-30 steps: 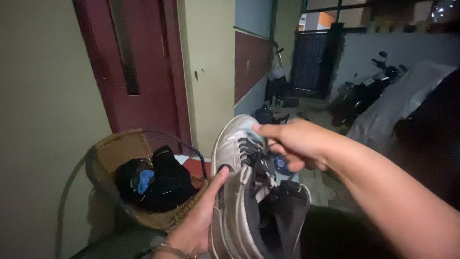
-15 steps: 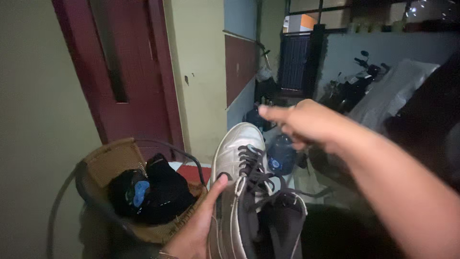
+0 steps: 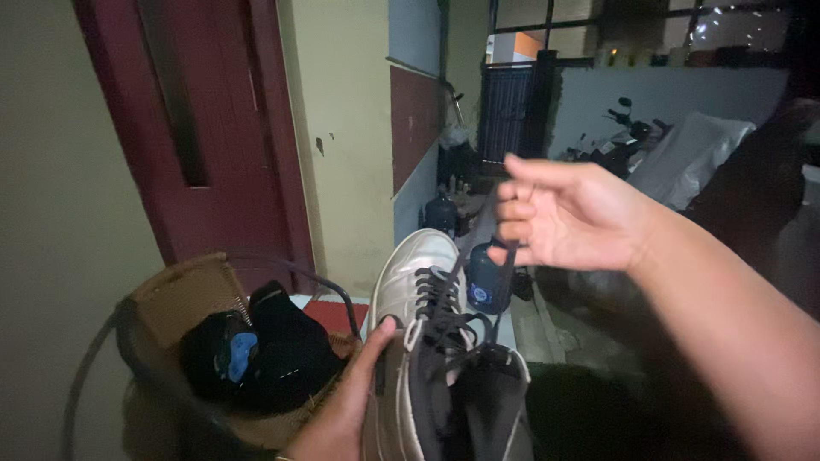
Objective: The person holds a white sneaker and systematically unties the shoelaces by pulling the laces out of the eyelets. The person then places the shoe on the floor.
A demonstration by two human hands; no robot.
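Hands [image 3: 572, 218] – shoe [image 3: 418, 341], taut lace [image 3: 487, 230]

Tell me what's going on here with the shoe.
A person holds a pale high-top shoe upright, the left hand gripping its side. The right hand is raised above it, pinching the dark lace and pulling it up taut from the eyelets. The shoe is partly laced, its tongue loose. To the left stands a wicker chair with dark cloth piled on it, in front of a red door.

A wicker chair [image 3: 175, 299] holding a black bag [image 3: 265, 354] stands by a dark red door [image 3: 205, 128], with a motorcycle [image 3: 611, 137] parked well beyond.
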